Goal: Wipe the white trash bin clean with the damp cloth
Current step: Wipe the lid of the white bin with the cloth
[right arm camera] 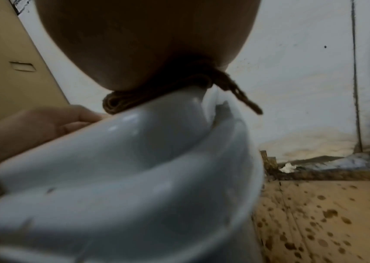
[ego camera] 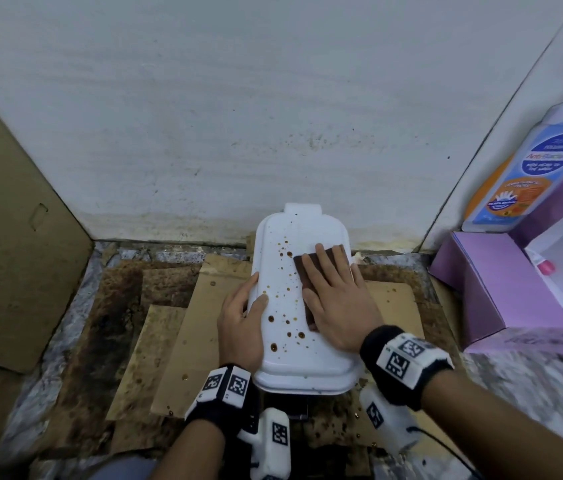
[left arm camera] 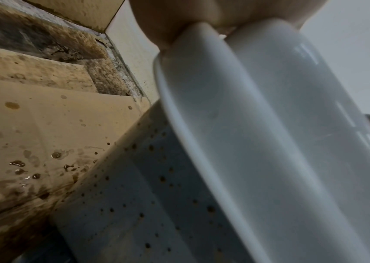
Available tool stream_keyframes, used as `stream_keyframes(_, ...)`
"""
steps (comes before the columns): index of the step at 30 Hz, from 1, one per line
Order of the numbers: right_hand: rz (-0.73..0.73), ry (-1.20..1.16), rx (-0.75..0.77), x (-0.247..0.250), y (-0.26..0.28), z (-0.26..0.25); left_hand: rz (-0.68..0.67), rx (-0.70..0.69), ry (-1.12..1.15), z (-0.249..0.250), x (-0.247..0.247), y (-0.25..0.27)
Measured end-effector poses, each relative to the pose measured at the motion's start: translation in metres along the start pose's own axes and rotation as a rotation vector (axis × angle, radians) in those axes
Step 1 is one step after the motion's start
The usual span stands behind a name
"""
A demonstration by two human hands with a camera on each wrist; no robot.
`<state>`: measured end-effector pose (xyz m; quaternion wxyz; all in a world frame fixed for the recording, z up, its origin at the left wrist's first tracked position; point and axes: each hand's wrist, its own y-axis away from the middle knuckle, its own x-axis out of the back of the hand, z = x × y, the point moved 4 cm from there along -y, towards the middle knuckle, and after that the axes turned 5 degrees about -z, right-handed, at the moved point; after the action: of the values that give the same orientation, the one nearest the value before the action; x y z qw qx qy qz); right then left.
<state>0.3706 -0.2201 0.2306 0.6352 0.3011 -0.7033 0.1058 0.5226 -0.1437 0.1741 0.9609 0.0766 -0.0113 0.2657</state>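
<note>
The white trash bin (ego camera: pixel 290 341) stands in front of me with its lid closed and speckled with brown droplets. My left hand (ego camera: pixel 242 317) grips the lid's left edge, thumb on top and fingers curled over the rim. My right hand (ego camera: pixel 337 299) lies flat on the brown cloth (ego camera: pixel 328 253) and presses it onto the right half of the lid. The right wrist view shows the folded cloth (right arm camera: pixel 121 103) squeezed between my palm and the lid (right arm camera: pixel 134 151). In the left wrist view the bin's side wall (left arm camera: pixel 145 195) is dotted with brown spots below the lid (left arm camera: pixel 269 124).
Stained, wet cardboard sheets (ego camera: pixel 204 313) cover the floor around the bin. A cardboard panel (ego camera: pixel 13 220) leans at the left and the white wall (ego camera: pixel 273 116) rises just behind the bin. At the right stand a purple box (ego camera: pixel 501 282) and a wash bottle (ego camera: pixel 529 161).
</note>
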Motion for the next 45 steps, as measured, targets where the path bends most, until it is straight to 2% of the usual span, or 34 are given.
stream_keyframes(7,0.047,0.041,-0.030,-0.018,0.051,-0.017,-0.010,-0.026,0.017,-0.002,-0.002,0.002)
stream_keyframes(15,0.052,0.023,-0.042,-0.003,0.001,-0.009,-0.024,-0.004,0.000,0.001,-0.003,0.001)
stream_keyframes(23,0.082,0.008,0.030,-0.034,0.072,-0.047,-0.021,-0.007,0.110,-0.002,-0.005,0.000)
stream_keyframes(31,0.066,0.000,-0.022,-0.016,0.012,-0.042,-0.098,0.066,0.209,-0.001,-0.004,-0.002)
stream_keyframes(37,0.074,0.011,0.043,-0.034,0.062,-0.056,-0.112,0.100,0.267,-0.006,-0.005,-0.004)
stream_keyframes(40,0.072,-0.008,0.047,-0.032,0.060,-0.054,-0.126,0.098,0.289,-0.004,-0.005,-0.003)
stream_keyframes(45,0.063,-0.067,0.110,-0.027,0.059,-0.051,-0.076,0.174,0.359,-0.013,0.007,0.002)
